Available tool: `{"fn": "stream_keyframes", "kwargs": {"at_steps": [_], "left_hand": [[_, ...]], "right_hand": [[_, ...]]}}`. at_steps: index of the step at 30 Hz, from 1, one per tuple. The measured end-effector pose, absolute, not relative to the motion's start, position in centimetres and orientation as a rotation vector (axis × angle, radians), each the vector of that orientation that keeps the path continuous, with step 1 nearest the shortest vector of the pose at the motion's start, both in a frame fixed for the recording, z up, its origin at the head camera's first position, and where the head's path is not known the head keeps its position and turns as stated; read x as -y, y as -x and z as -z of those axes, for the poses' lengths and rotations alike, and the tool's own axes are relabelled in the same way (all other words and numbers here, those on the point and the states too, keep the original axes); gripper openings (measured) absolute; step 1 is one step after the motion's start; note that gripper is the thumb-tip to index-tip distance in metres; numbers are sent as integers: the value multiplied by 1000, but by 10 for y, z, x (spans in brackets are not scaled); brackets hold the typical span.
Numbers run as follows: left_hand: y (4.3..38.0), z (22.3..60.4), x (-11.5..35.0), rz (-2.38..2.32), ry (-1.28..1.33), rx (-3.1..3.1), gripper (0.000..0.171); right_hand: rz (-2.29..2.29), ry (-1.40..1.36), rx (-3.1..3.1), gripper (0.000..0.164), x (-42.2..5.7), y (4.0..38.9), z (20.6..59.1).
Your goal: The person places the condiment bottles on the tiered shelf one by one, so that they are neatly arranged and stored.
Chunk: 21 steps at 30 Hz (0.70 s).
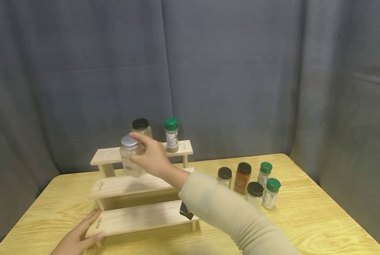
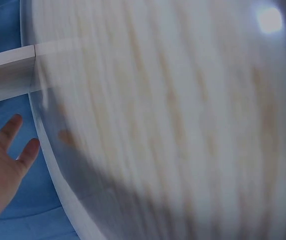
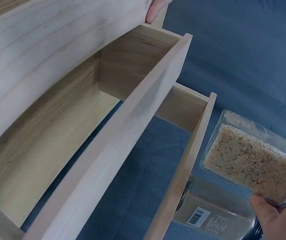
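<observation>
My right hand (image 1: 154,156) grips a clear jar (image 1: 130,164) with a silver lid, thumb on the near side and a finger by the lid. The right wrist view shows coarse, speckled tan contents inside the jar (image 3: 253,160). The jar is in front of the top shelf's left part, over the middle shelf of a three-tier wooden rack (image 1: 142,216). My left hand (image 1: 76,235) touches the left end of the bottom shelf, fingers extended and thumb at the front edge. On the top shelf stand a black-lidded jar (image 1: 142,124) and a green-capped shaker (image 1: 172,136).
Right of the rack on the wooden table (image 1: 323,226) stand black-lidded jars, one with reddish-brown contents (image 1: 242,180), and two green-capped shakers (image 1: 271,194). A small black object (image 1: 185,211) shows beside my right sleeve. Grey curtains (image 1: 234,88) surround the table.
</observation>
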State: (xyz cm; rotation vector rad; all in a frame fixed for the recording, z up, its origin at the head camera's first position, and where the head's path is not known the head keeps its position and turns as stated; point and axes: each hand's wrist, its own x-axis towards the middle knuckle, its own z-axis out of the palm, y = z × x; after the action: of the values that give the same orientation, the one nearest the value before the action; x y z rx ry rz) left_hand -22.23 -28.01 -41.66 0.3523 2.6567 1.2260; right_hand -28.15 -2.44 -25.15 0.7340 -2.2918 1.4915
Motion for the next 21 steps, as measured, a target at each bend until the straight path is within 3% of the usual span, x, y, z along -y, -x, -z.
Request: {"fn": "stream_keyframes", "kwargs": {"at_steps": [21], "left_hand": [[224,415,284,-1245,-388,-2628,75]], "right_hand": [[-1320,-711,2344,57,66,303,237]]}}
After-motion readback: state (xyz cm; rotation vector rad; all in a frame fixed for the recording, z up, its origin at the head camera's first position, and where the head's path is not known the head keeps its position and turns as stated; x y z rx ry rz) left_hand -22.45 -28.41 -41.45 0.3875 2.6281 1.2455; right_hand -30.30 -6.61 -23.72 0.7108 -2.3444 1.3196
